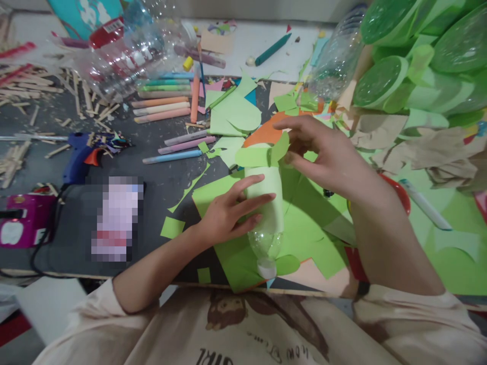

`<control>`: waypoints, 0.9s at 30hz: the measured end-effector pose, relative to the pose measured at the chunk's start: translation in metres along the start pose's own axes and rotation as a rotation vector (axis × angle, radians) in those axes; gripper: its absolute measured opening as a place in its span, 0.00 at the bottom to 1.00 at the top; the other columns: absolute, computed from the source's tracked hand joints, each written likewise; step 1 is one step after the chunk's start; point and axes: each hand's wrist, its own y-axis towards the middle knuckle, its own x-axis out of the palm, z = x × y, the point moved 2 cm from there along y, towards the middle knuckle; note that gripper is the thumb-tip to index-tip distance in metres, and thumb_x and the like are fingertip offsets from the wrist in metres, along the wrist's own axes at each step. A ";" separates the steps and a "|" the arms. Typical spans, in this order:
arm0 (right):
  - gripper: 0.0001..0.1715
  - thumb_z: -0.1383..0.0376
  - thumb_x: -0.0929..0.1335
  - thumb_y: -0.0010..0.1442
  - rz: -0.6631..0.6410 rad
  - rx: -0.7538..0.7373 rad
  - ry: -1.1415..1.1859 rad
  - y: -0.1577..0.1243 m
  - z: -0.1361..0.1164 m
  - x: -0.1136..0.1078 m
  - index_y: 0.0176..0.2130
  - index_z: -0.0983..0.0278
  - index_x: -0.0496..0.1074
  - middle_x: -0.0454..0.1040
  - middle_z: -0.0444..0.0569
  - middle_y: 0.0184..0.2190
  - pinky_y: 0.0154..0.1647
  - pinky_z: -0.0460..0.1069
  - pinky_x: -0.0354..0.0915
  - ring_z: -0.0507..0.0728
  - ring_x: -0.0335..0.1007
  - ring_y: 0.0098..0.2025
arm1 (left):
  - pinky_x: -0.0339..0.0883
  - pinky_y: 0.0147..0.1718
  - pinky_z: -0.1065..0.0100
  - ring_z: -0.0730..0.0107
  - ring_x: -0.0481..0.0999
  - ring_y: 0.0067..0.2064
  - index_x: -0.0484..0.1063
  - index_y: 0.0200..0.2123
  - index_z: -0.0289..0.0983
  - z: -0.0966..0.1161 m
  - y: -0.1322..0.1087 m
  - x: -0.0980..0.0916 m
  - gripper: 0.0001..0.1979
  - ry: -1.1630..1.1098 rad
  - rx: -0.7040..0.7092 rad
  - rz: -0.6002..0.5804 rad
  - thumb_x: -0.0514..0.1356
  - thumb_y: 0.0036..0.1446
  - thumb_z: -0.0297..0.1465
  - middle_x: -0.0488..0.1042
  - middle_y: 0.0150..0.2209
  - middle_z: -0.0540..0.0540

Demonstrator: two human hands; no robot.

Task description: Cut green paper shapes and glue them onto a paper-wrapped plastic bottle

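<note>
A clear plastic bottle (266, 243) wrapped in pale green paper lies on green paper sheets (236, 258), its white cap toward my body. My left hand (232, 208) rests on the wrapped part, fingers spread across it. Bright green paper pieces (253, 157) stick out at the bottle's far end, one of them a rounded, raised leaf shape (280, 148). Just right of that shape is my right hand (312, 144), its fingers curved and apart with nothing visible between them. Orange paper (266, 130) lies beyond the bottle.
On the left are a blue glue gun (78, 157), a phone (117, 218) and a magenta box (28, 220). Markers (163, 109) and clear bottles (133, 56) lie farther back. Green-covered bottles (384, 81), crumpled brown paper (422, 147) and a cutter (426, 205) are at right.
</note>
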 end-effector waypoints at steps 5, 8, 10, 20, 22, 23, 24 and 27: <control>0.25 0.71 0.67 0.58 0.028 0.021 0.008 0.002 0.003 0.004 0.55 0.57 0.71 0.76 0.45 0.37 0.35 0.51 0.72 0.54 0.72 0.31 | 0.74 0.38 0.69 0.62 0.73 0.56 0.67 0.59 0.41 0.000 -0.001 0.001 0.18 0.009 -0.008 0.006 0.53 0.68 0.30 0.66 0.62 0.36; 0.23 0.69 0.68 0.60 0.022 0.026 0.057 0.002 0.005 0.007 0.55 0.57 0.70 0.76 0.45 0.36 0.35 0.51 0.72 0.54 0.73 0.32 | 0.74 0.37 0.70 0.62 0.73 0.55 0.68 0.59 0.41 0.000 0.000 0.000 0.17 0.030 -0.016 -0.005 0.53 0.68 0.31 0.66 0.61 0.36; 0.23 0.68 0.68 0.60 0.026 0.021 0.068 0.002 0.005 0.008 0.55 0.57 0.70 0.76 0.46 0.36 0.35 0.51 0.72 0.54 0.74 0.33 | 0.74 0.37 0.70 0.62 0.74 0.55 0.68 0.59 0.42 0.000 0.000 -0.001 0.17 0.026 -0.013 -0.011 0.53 0.68 0.31 0.66 0.61 0.36; 0.20 0.68 0.67 0.62 0.066 -0.025 -0.013 -0.001 -0.002 0.004 0.54 0.58 0.71 0.79 0.47 0.39 0.35 0.51 0.73 0.53 0.73 0.32 | 0.74 0.38 0.68 0.61 0.74 0.55 0.66 0.61 0.44 -0.002 -0.001 0.001 0.20 -0.010 -0.015 -0.006 0.53 0.68 0.31 0.65 0.63 0.37; 0.19 0.67 0.67 0.63 0.049 -0.036 -0.030 -0.001 -0.002 0.004 0.53 0.57 0.71 0.79 0.46 0.39 0.35 0.50 0.72 0.53 0.73 0.31 | 0.74 0.38 0.68 0.61 0.74 0.55 0.66 0.61 0.44 -0.002 -0.001 0.001 0.20 -0.005 -0.017 -0.012 0.53 0.68 0.31 0.65 0.63 0.37; 0.19 0.67 0.67 0.63 0.046 -0.039 -0.038 -0.002 -0.002 0.005 0.53 0.57 0.71 0.79 0.46 0.40 0.35 0.50 0.72 0.53 0.73 0.31 | 0.74 0.38 0.68 0.62 0.74 0.55 0.65 0.61 0.44 -0.002 -0.001 0.001 0.20 -0.008 -0.015 -0.012 0.53 0.68 0.30 0.65 0.62 0.37; 0.19 0.67 0.66 0.63 0.046 -0.040 -0.046 -0.002 -0.001 0.004 0.54 0.57 0.71 0.79 0.46 0.40 0.36 0.51 0.72 0.53 0.73 0.32 | 0.74 0.38 0.68 0.62 0.74 0.55 0.66 0.61 0.43 -0.001 0.000 0.000 0.19 -0.013 -0.008 -0.009 0.53 0.68 0.30 0.65 0.62 0.37; 0.21 0.69 0.65 0.63 0.042 -0.031 -0.068 -0.002 -0.001 0.005 0.55 0.58 0.71 0.80 0.47 0.41 0.37 0.52 0.72 0.54 0.74 0.33 | 0.74 0.39 0.70 0.62 0.73 0.56 0.67 0.59 0.39 0.000 0.002 0.000 0.18 -0.022 0.017 0.004 0.54 0.67 0.29 0.65 0.61 0.34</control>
